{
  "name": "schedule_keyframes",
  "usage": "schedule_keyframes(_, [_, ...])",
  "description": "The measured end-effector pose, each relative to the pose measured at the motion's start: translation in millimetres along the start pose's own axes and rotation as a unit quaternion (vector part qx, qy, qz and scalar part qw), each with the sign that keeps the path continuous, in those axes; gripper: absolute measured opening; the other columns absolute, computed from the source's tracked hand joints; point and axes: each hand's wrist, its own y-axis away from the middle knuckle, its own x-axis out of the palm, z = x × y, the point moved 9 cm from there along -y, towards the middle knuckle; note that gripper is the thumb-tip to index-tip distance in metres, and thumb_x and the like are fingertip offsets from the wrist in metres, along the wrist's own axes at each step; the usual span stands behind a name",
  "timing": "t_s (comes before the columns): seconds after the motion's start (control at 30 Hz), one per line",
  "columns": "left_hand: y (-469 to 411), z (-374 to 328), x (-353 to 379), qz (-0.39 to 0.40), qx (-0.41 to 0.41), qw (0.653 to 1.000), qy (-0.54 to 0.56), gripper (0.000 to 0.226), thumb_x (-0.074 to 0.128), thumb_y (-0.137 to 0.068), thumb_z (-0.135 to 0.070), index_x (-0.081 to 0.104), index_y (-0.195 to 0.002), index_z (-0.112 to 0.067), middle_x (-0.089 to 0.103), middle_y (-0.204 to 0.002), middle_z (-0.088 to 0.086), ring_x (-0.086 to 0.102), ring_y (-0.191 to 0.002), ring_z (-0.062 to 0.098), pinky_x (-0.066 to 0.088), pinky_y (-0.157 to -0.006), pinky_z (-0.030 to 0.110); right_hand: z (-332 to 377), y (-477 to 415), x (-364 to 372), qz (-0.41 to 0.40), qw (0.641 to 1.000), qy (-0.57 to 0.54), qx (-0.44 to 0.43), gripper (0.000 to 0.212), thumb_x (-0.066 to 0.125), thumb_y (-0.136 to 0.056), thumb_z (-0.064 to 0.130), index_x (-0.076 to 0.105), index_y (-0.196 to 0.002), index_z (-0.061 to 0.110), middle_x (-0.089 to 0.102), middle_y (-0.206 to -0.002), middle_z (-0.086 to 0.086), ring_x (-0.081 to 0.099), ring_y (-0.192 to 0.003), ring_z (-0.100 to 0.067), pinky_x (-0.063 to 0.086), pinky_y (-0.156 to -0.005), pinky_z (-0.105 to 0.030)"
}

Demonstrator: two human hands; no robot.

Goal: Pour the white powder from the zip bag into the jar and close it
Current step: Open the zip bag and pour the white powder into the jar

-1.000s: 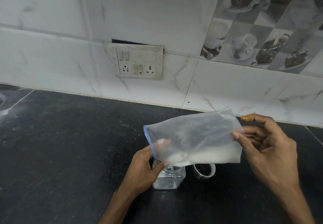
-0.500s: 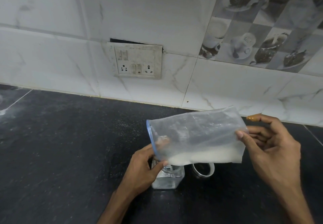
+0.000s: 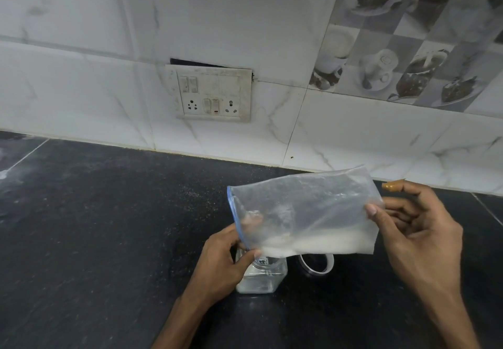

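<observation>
Presently, findings as follows.
Zip bag: held on its side above the jar, blue zip edge to the left and tipped low, so the contents can run toward the mouth.
Left hand: fingers pinched on the bag's lower left corner at the zip, apparently steering the opening over the jar.
Right hand: thumb and fingers pinch the bag's right, closed end, held slightly higher to set the tilt.
White powder: lies in a band along the bag's lower edge; no flow can be made out.
Jar: clear, upright on the dark desk, directly under the zip corner; mouth uncovered; a pale layer seems to sit at its base.
Lid: a ring-shaped piece just right of the jar, probably its lid, not yet fitted.
Judgement: pouring is under way or about to start; closing remains.
</observation>
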Motion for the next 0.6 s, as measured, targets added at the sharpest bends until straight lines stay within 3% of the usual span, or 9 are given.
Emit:
schedule_keyframes(0.07, [-0.4,0.4,0.3,0.003,-0.005,1.000,0.013,0.050,0.079,-0.080,-0.014,0.065,-0.125,-0.030,0.064,-0.122,-0.028,0.062,-0.110,-0.004,0.056,-0.090,0.025,-1.4,-0.3,1.1,0.008,1.000,0.002,0.002,0.044,0.077,-0.076,0.013,0.059,-0.114,0.026,0.073,-0.091,0.024,0.071,-0.082,0.003,0.053,-0.076,-0.006])
schedule_keyframes(0.17, [-0.4,-3.1,0.9,0.008,0.005,1.000,0.003,0.054,0.078,-0.080,-0.014,0.061,-0.125,-0.040,0.062,-0.123,-0.031,0.062,-0.108,-0.005,0.055,-0.087,0.021,-1.3,-0.9,0.8,0.003,1.000,0.001,-0.002,0.045,0.078,-0.077,0.011,0.059,-0.115,0.024,0.075,-0.083,0.008,0.071,-0.082,0.002,0.053,-0.076,-0.007])
schedule_keyframes(0.23, [-0.4,-3.3,-0.3,0.004,0.003,1.000,0.008,0.054,0.078,-0.079,-0.014,0.061,-0.124,-0.039,0.061,-0.121,-0.036,0.060,-0.112,-0.008,0.053,-0.091,0.020,0.2,-1.1,3.5,0.013,1.000,0.008,-0.006,0.043,0.077,-0.077,0.009,0.059,-0.114,0.023,0.072,-0.079,0.009,0.070,-0.082,0.004,0.053,-0.075,-0.006])
schedule_keyframes(0.37, [-0.7,-5.2,0.1,0.006,0.009,1.000,-0.004,0.060,0.079,-0.079,-0.011,0.057,-0.122,-0.047,0.059,-0.122,-0.039,0.062,-0.107,-0.007,0.053,-0.086,0.016,0.8,-1.9,0.9,-0.003,1.000,-0.008,-0.002,0.044,0.077,-0.077,0.013,0.058,-0.114,0.026,0.072,-0.095,0.017,0.071,-0.082,0.002,0.053,-0.075,-0.007])
schedule_keyframes(0.47, [-0.6,-6.1,-0.3,0.002,0.012,1.000,0.007,0.058,0.079,-0.079,-0.010,0.058,-0.120,-0.046,0.060,-0.119,-0.039,0.061,-0.109,-0.008,0.052,-0.089,0.016,0.4,-0.4,1.0,0.000,1.000,-0.015,-0.001,0.040,0.076,-0.076,0.019,0.060,-0.109,0.034,0.073,-0.097,0.014,0.072,-0.081,-0.002,0.055,-0.076,-0.011])
schedule_keyframes(0.6, [-0.9,-6.3,0.8,0.003,0.018,1.000,-0.003,0.059,0.079,-0.080,-0.012,0.058,-0.114,-0.054,0.062,-0.116,-0.038,0.064,-0.104,-0.004,0.053,-0.086,0.016,-0.7,-0.4,-1.1,-0.005,1.000,-0.017,0.001,0.041,0.078,-0.077,0.013,0.060,-0.111,0.027,0.073,-0.097,0.013,0.072,-0.081,-0.003,0.056,-0.076,-0.012])
